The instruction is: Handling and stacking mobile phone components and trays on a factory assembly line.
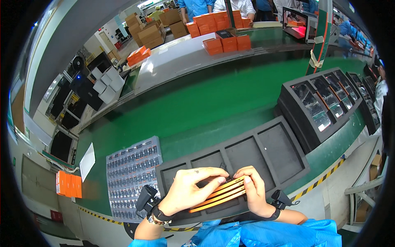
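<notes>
A stack of thin, flat pieces with orange edges and dark gaps (222, 196) is held tilted above a dark foam tray (204, 149). My right hand (256, 190) grips the stack's right end, thumb on the near side and fingers curled over the top. My left hand (190, 190) is closed, with thumb and forefinger pinched together at the stack's upper edge. A small dark bit shows by those fingertips, too small to name. The foam tray's visible compartments hold no devices; the hands hide part of it.
A clear plastic tray of small dark parts (133, 177) lies at left. At right stand stacked foam trays with glossy black devices (312, 105). Orange boxes (224, 44) sit on the far bench, more orange boxes (68, 184) at far left. A green post (322, 37) rises at the back right.
</notes>
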`<state>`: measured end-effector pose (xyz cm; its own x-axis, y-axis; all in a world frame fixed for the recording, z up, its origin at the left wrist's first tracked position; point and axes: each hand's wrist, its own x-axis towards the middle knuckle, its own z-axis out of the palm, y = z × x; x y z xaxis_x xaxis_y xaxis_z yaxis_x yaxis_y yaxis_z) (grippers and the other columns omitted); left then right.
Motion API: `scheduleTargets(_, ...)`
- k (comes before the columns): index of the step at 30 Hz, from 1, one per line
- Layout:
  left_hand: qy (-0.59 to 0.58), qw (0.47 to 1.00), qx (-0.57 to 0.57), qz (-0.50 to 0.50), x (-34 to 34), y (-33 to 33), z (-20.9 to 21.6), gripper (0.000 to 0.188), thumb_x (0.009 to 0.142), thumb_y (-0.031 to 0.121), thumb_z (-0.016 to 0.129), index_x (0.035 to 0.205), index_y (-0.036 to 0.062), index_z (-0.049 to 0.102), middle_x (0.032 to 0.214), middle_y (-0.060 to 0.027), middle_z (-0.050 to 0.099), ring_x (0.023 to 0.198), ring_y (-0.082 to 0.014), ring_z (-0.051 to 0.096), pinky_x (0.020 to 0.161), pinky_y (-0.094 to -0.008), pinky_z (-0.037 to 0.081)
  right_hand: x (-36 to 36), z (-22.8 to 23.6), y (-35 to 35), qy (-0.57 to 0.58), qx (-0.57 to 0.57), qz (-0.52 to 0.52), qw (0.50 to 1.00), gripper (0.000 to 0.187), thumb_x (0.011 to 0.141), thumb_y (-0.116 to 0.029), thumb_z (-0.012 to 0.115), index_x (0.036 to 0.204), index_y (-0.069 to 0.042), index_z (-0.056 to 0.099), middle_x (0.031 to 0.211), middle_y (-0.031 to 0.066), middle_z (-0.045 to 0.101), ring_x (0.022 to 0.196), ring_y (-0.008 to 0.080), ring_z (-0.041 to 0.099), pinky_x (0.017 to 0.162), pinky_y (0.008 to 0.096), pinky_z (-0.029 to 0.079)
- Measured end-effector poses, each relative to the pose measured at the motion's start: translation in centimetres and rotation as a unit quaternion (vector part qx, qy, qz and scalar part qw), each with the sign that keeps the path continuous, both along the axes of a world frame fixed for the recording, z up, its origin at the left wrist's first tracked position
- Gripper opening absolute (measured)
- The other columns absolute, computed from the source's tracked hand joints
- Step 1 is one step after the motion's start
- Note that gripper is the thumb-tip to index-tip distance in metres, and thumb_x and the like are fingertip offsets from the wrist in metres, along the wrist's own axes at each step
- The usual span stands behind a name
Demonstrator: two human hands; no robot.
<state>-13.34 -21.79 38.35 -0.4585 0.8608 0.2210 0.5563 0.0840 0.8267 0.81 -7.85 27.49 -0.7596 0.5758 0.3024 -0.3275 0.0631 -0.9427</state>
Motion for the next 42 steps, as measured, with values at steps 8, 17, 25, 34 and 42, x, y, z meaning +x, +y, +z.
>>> scheduleTargets(8, 0.046, 0.999, -0.012, -0.002, -0.1, 1.0, 0.6, 0.022, 0.096, 0.006, 0.064, 0.117, 0.0055, 0.069, 0.097, -0.0116, 0.073, 0.084, -0.0192, 0.074, 0.076, -0.0313, 0.059, 0.0, 0.1, -0.2, -0.005, -0.016, 0.004, 1.0, 0.02, 0.103, -0.013, 0.048, 0.103, 0.002, 0.062, 0.102, 0.0128, 0.062, 0.093, 0.0201, 0.06, 0.085, 0.0319, 0.048)
scheduleTargets(17, 0.146, 0.984, -0.083, -0.056, 0.6, 1.5, 1.2, 0.021, 0.093, 0.005, 0.064, 0.112, 0.0068, 0.071, 0.09, -0.0109, 0.069, 0.084, -0.0273, 0.07, 0.077, -0.0344, 0.057, -0.1, 0.2, -0.1, 0.0, -0.004, 0.002, 1.0, 0.023, 0.104, -0.016, 0.046, 0.103, 0.002, 0.061, 0.101, 0.0131, 0.061, 0.094, 0.0218, 0.06, 0.087, 0.0331, 0.048)
scheduleTargets(25, 0.135, 0.985, -0.08, -0.066, 1.3, 1.8, 1.6, 0.025, 0.091, 0.003, 0.062, 0.114, 0.0064, 0.07, 0.092, -0.012, 0.069, 0.084, -0.0291, 0.07, 0.076, -0.0357, 0.057, 0.0, 0.2, -0.1, -0.008, 0.002, 0.007, 1.0, 0.02, 0.103, -0.014, 0.047, 0.104, 0.002, 0.06, 0.102, 0.013, 0.061, 0.095, 0.0214, 0.06, 0.087, 0.0327, 0.048)
scheduleTargets(34, 0.211, 0.968, -0.08, -0.113, 1.6, 2.4, 0.9, 0.027, 0.086, -0.001, 0.062, 0.112, 0.0019, 0.066, 0.089, -0.0116, 0.067, 0.082, -0.0303, 0.068, 0.074, -0.0378, 0.057, -0.1, 0.0, 0.0, -0.029, -0.021, 0.001, 0.999, 0.018, 0.102, -0.012, 0.049, 0.109, 0.002, 0.059, 0.104, 0.0109, 0.061, 0.096, 0.0178, 0.06, 0.087, 0.0308, 0.048)
scheduleTargets(42, 0.255, 0.957, -0.065, -0.119, 1.9, 2.2, 1.1, 0.032, 0.081, -0.002, 0.064, 0.113, 0.002, 0.065, 0.084, -0.0093, 0.063, 0.077, -0.0288, 0.066, 0.068, -0.0378, 0.056, 0.1, 0.1, -0.1, -0.027, -0.015, 0.002, 1.0, 0.018, 0.102, -0.012, 0.049, 0.11, 0.002, 0.059, 0.104, 0.0104, 0.061, 0.095, 0.0175, 0.059, 0.087, 0.0302, 0.047)
